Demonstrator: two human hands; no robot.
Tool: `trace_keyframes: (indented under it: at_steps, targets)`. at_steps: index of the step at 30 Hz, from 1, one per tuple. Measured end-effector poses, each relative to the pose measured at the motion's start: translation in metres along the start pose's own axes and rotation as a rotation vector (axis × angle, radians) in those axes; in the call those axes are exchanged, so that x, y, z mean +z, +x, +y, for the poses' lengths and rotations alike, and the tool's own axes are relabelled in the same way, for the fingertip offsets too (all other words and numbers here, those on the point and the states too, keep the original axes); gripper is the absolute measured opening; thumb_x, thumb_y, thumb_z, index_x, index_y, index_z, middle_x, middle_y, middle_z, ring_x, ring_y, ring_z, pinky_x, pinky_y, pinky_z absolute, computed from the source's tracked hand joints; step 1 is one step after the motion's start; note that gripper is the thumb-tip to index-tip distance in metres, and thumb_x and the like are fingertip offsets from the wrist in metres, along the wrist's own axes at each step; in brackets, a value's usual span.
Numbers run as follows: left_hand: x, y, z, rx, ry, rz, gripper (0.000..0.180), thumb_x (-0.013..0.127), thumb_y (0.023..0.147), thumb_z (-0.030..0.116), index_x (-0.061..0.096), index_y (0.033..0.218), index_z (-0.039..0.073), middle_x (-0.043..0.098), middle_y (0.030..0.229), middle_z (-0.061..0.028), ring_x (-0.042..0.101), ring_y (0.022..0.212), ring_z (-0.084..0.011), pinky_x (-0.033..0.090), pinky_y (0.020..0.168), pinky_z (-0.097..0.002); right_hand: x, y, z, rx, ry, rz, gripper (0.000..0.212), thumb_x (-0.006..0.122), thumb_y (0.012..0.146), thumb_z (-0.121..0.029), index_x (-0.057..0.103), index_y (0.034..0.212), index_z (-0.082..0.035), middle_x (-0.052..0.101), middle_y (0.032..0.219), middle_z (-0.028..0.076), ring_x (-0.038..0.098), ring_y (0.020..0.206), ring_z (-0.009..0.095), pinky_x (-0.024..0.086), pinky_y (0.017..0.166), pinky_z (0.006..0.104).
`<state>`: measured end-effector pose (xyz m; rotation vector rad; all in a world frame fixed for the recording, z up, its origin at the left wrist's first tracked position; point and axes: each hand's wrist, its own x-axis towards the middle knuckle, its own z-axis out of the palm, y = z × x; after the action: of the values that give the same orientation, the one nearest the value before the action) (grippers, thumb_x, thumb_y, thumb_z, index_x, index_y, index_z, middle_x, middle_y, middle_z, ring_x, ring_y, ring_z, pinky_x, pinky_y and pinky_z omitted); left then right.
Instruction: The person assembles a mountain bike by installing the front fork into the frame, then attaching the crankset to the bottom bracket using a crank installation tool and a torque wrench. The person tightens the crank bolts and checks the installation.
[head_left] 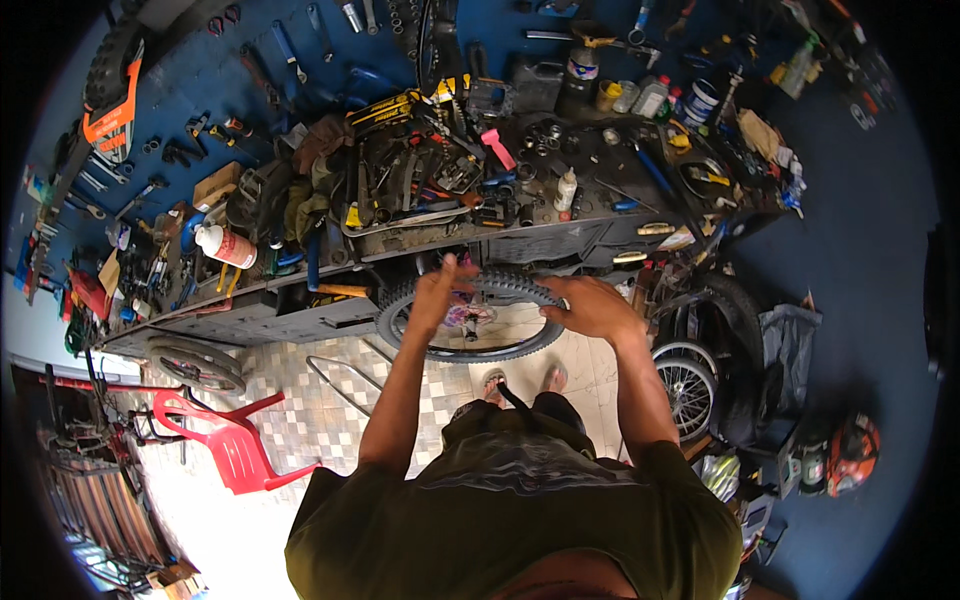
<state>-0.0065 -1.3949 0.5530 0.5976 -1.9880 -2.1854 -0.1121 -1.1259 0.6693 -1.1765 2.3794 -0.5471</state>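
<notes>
A bicycle wheel with a black knobby tyre is in front of me, tilted, below the front edge of the workbench. At its centre show the hub and a purplish disc. My left hand is at the tyre's left upper side, fingers apart; whether it touches the rubber I cannot tell. On the right side, my right hand has its fingers over the tyre and its thumb lower, closed on the wheel. The spokes are hard to make out.
The cluttered workbench bears several tools, a white bottle and a hammer near its edge. To the left stand a red plastic chair and another wheel. Wheels with spokes lean at the right.
</notes>
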Motion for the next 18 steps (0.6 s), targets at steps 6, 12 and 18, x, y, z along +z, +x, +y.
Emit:
trace_keyframes:
  at_steps: [6,12,18]
  targets:
    - [-0.022,0.101,0.068,0.236,-0.113,0.353,0.046,0.064,0.101,0.036,0.065,0.128,-0.002,0.069,0.112,-0.0090,0.068,0.098,-0.0182,0.058,0.077,-0.0322,-0.023,0.063,0.033,-0.102,0.058,-0.105,0.053,0.067,0.091,-0.032,0.059,0.138,-0.010,0.071,0.116,0.022,0.067,0.109,0.041,0.051,0.095,0.0488]
    - [-0.048,0.236,0.090,0.137,-0.038,0.522,0.043,0.069,0.096,0.032,0.064,0.126,0.001,0.072,0.105,-0.0082,0.070,0.088,-0.0178,0.055,0.069,-0.0294,-0.058,0.090,0.108,-0.175,0.080,-0.154,0.052,0.067,0.093,-0.035,0.059,0.138,-0.011,0.072,0.109,0.022,0.067,0.107,0.039,0.052,0.094,0.0482]
    - [-0.043,0.309,0.094,-0.131,-0.028,0.496,0.026,0.071,0.093,0.033,0.066,0.110,0.014,0.067,0.084,-0.0016,0.065,0.072,-0.0166,0.053,0.060,-0.0353,-0.117,0.094,0.186,-0.108,0.013,-0.189,0.053,0.068,0.093,-0.036,0.057,0.140,-0.014,0.072,0.115,0.017,0.068,0.107,0.038,0.052,0.092,0.0467]
